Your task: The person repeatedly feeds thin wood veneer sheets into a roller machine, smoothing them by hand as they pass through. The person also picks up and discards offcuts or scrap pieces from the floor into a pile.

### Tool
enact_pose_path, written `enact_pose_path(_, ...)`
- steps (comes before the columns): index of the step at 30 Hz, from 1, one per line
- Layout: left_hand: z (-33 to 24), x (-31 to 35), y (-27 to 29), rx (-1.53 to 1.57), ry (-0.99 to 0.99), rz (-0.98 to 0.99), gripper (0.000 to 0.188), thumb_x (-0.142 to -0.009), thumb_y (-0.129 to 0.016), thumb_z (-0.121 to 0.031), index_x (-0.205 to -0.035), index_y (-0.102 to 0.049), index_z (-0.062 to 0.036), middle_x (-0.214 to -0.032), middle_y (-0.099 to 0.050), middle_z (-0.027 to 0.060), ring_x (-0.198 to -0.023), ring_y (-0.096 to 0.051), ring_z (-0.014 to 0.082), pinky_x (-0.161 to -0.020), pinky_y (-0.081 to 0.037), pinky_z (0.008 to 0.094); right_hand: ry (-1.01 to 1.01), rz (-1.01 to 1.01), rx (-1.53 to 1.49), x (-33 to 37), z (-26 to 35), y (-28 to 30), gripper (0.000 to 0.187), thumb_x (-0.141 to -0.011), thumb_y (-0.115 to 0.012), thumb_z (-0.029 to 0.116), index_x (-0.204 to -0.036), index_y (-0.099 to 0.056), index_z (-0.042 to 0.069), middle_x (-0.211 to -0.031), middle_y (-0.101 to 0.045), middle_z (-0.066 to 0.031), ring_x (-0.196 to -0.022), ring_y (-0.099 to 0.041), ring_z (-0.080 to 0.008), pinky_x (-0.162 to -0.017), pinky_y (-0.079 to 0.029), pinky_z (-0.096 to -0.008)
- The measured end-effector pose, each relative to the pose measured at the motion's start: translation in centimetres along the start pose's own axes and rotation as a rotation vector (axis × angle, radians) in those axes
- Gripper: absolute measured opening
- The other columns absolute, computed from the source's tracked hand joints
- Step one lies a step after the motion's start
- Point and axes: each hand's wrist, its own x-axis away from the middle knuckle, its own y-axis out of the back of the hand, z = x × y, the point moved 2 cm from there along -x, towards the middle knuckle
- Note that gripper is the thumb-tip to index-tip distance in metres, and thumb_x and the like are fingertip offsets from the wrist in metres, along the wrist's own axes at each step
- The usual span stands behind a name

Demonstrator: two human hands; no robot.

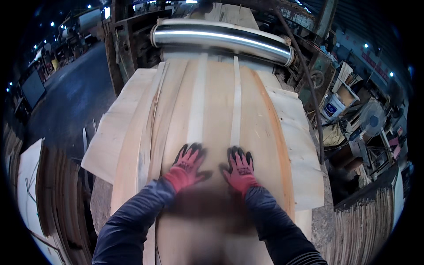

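Observation:
Both my hands wear red gloves with black fingertips and lie on a broad sheet of pale wood veneer point(216, 110). My left hand point(189, 164) has its fingers spread, palm down, at the left of the middle. Level with it on the right, my right hand point(239, 167) rests the same way, fingers apart and pointing away from me. Neither hand holds anything. Two lighter strips run lengthwise along the veneer, and an orange-brown edge point(276, 128) borders its right side. Beyond the sheet's far end lies a shiny metal roller point(221, 42).
Wider pale sheets stick out from beneath at the left point(115, 119) and right point(300, 145). Stacks of veneer point(59, 194) stand on both sides of the table. A white bucket point(334, 107) and a fan point(372, 118) are at the right. A slanting metal bar point(309, 84) passes the roller's right end.

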Motion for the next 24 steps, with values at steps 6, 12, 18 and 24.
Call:
enact_pose_path(6,3.4,-10.1,3.3,-0.356,0.149,-0.29,0.066,-0.08,-0.049,-0.044,-0.132,-0.033,-0.0067,-0.136,-0.032,0.0148,-0.127,-0.025,0.0302,-0.107,-0.01,0.0486,-0.187,-0.346,0.313,-13.8,-5.4,0.9,0.063,-0.085,-0.04,0.044,-0.134,-0.031,0.006,-0.136,-0.034,-0.0134,-0.128,-0.027,-0.0273,-0.106,-0.01,-0.0506)
enact_pose_path(12,6.1,10.0,6.5,-0.049,0.402,-0.344,0.06,-0.077,-0.054,-0.026,-0.127,-0.035,0.0019,-0.13,-0.036,0.0229,-0.123,-0.029,0.0392,-0.103,-0.018,0.0506,0.608,-0.228,-0.133,-3.3,12.5,2.4,0.059,-0.081,-0.047,0.044,-0.127,-0.041,0.008,-0.133,-0.038,-0.0127,-0.126,-0.029,-0.0279,-0.105,-0.015,-0.0497)
enact_pose_path(18,0.4,28.9,1.7,0.132,0.488,-0.059,0.083,-0.072,-0.059,-0.026,-0.135,-0.016,0.0047,-0.141,-0.014,0.0252,-0.127,-0.019,0.0427,-0.104,-0.012,0.0523,0.703,-0.015,-0.329,7.6,21.6,-2.3,0.058,-0.08,-0.051,0.045,-0.127,-0.043,0.011,-0.134,-0.035,-0.0094,-0.125,-0.029,-0.0265,-0.104,-0.017,-0.0484)
enact_pose_path(24,-5.8,32.4,-1.1,0.198,0.443,0.118,0.08,-0.07,-0.06,-0.047,-0.132,-0.034,-0.0044,-0.137,-0.023,0.0243,-0.126,-0.021,0.0431,-0.103,-0.012,0.0555,0.372,0.16,0.023,13.1,14.9,-1.7,0.062,-0.083,-0.045,0.047,-0.131,-0.037,0.009,-0.137,-0.032,-0.012,-0.126,-0.029,-0.0291,-0.105,-0.016,-0.0483)
